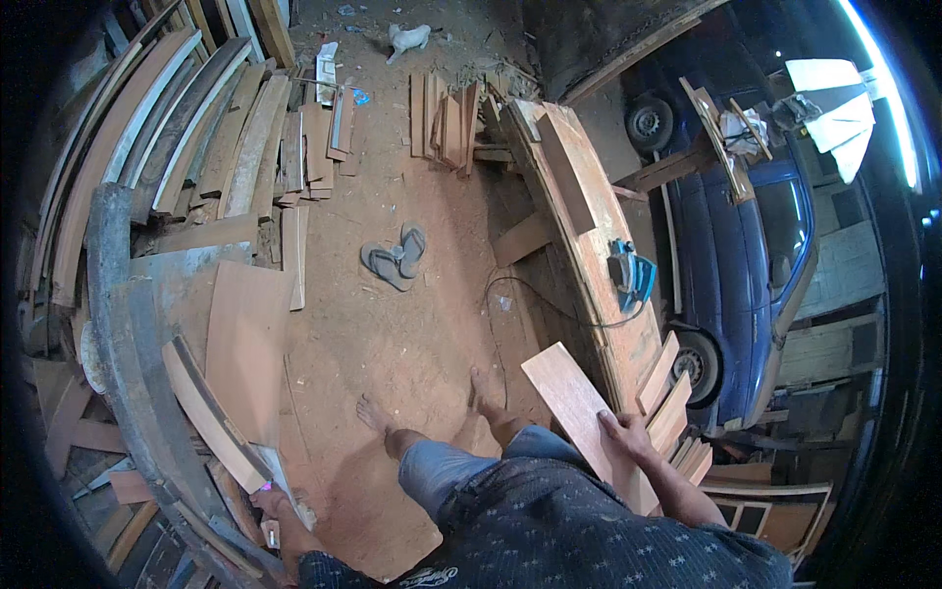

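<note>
Presently in the right hand [633, 434]: one rectangular plank [569, 391], held at its right-hand edge, thumb laid over the broad face, remaining fingers out of sight, presumably hooked beneath. Left hand [272, 502]: low at the lumber side, at the lower end of a narrow pale board [216, 420], beside a small pink item [266, 486]; whether it grips either, cannot tell.

Handling notes, by judgement: steadying a plank one-handed asks for a hold near mid-length, thumb firm on top and fingers well under, so that the far end does not dip. Best kept clear of the offcuts [669, 407] close at the right and of the power cord [549, 312] looping down from the workbench [601, 294]. Edges may splinter; a firm, non-sliding hold suits. Bare feet [376, 415] on the dirt floor [343, 334] make a dropped corner costly.

Plank, description: flat, straight-sided, squared at the visible end; light reddish-brown, paler toward the top, its face apparently smooth. Position: before the person's right side, slanting from the shirt [549, 525] up and leftward, far end over the floor left of the workbench. Lower end: partly hidden by the forearm and shirt.
</note>
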The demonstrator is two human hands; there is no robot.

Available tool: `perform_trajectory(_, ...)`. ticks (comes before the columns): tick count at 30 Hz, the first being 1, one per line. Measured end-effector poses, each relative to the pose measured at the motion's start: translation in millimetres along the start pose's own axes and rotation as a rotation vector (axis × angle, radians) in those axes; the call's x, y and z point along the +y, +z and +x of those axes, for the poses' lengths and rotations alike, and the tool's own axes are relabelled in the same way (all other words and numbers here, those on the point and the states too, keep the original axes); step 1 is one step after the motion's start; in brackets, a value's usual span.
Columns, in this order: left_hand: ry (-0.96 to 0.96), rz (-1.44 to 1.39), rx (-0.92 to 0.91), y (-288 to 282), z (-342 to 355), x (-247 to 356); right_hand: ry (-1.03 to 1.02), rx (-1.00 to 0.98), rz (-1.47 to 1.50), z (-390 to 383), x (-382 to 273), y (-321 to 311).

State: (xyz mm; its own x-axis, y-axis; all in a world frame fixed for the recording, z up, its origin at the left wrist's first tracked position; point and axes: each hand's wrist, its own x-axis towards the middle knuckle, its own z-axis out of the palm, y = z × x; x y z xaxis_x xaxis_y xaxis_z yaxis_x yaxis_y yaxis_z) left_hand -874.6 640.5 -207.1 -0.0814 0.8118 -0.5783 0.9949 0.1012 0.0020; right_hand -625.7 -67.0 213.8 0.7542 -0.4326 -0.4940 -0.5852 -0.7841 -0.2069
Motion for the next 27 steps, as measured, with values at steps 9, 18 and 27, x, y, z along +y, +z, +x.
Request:
perform_trajectory(9, 0.132, -0.119, -0.049, -2, 1, 3, 0.010, -0.024, -0.072, 13, -9, -7)
perform_trajectory(18, -0.045, -0.400, -0.374, -18, -136, 56, 0.040, 0.010, 0.175, 52, -11, -47)
perform_trajectory(27, 0.508, -0.206, -0.699, 42, -341, 247, -0.148, 0.270, 0.470, 268, 58, -105)
